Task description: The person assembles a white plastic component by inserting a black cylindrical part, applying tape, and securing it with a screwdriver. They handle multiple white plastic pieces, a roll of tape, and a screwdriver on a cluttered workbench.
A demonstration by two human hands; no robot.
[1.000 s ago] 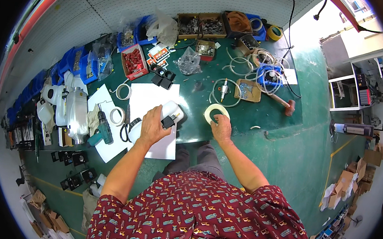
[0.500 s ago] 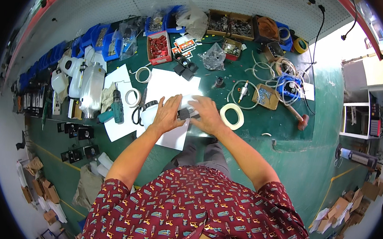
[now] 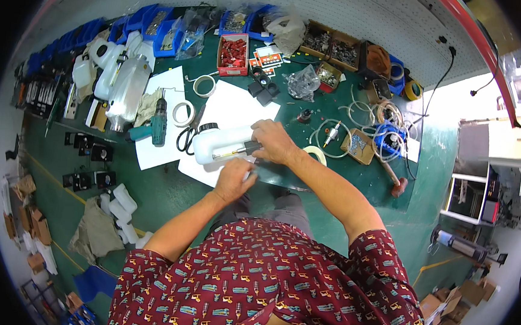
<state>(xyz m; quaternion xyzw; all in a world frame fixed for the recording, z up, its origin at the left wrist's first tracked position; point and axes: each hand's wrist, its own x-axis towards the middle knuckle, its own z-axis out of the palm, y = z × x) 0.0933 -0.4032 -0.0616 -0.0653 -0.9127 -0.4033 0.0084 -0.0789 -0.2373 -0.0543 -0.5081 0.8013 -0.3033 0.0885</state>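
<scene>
A white plastic bottle (image 3: 210,147) with a ribbed black cap lies on white paper (image 3: 240,105) in front of me. A thin rod with a brass-coloured part runs along its near side. My right hand (image 3: 274,142) is wrapped round the bottle's right end, where a black piece (image 3: 251,147) shows beside the fingers. Just below the bottle, my left hand (image 3: 234,180) is closed, with its fingertips hidden; what it holds, if anything, I cannot make out. Black-handled scissors (image 3: 186,140) lie left of the bottle.
A green cordless drill (image 3: 158,125) and tape rolls (image 3: 183,113) lie to the left, near more white bottles (image 3: 108,79). Clear tubing (image 3: 375,113), a mallet (image 3: 398,186) and a cardboard box (image 3: 359,146) are at right. A red parts box (image 3: 233,55) stands behind.
My left hand has come off the bottle and moved down toward me, closing. My right hand stays at the bottle's right end. The bottle's rod side now shows, and the view has shifted.
</scene>
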